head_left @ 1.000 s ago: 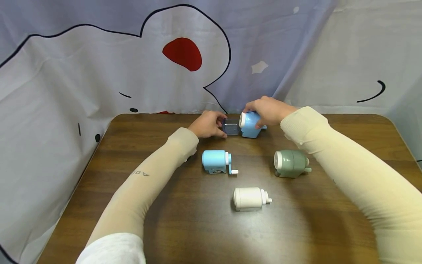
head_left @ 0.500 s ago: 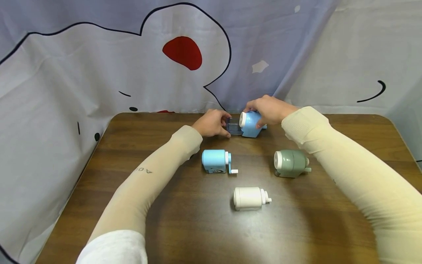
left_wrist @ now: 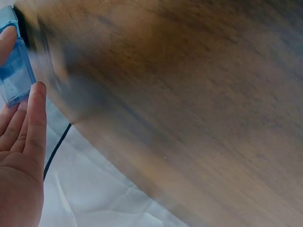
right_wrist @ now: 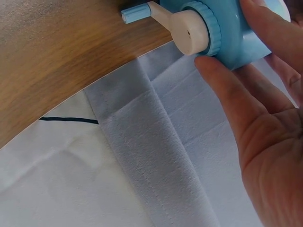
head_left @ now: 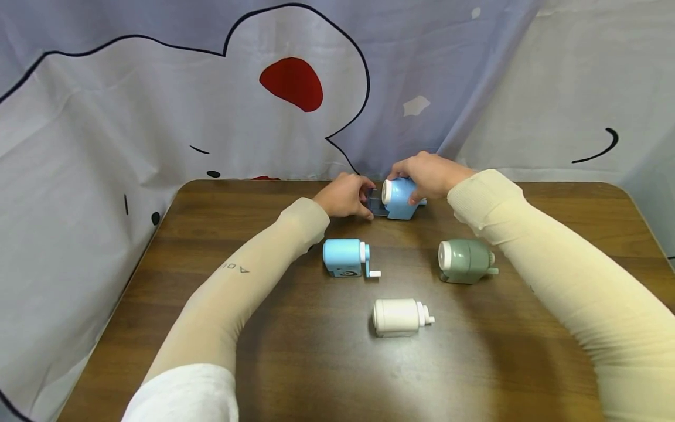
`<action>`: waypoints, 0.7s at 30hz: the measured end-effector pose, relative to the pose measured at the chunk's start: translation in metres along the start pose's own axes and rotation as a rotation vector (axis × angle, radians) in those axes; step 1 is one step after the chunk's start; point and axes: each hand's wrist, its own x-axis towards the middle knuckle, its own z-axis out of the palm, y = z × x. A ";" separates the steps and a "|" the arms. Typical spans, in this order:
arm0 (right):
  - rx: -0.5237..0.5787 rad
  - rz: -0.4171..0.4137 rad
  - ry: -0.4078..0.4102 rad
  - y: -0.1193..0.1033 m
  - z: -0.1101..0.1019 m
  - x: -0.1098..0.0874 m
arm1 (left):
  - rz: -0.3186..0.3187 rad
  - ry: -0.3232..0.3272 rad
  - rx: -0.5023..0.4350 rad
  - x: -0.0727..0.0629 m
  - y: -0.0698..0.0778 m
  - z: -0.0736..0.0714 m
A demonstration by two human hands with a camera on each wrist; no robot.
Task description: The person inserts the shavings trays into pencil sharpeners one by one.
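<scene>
Near the table's far edge in the head view, my right hand grips a blue crank pencil sharpener from above, fingers and thumb on either side. Its white crank hub and blue handle show in the right wrist view. My left hand holds the clear shavings drawer between thumb and fingers at the sharpener's left side. The drawer is partly inside the body, with a short length still showing. In the left wrist view, the see-through drawer sits among my fingertips at the left edge.
On the wooden table stand a light blue sharpener with a crank, a green sharpener at the right, and a cream one nearer. A printed curtain hangs right behind the table's far edge.
My left hand has moved right with the drawer, and less of the drawer shows outside the blue sharpener. My right hand and the sharpener have stayed nearly in place.
</scene>
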 end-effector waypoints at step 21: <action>-0.005 0.005 -0.010 -0.005 0.000 0.003 | 0.064 -0.030 0.049 0.010 0.009 0.003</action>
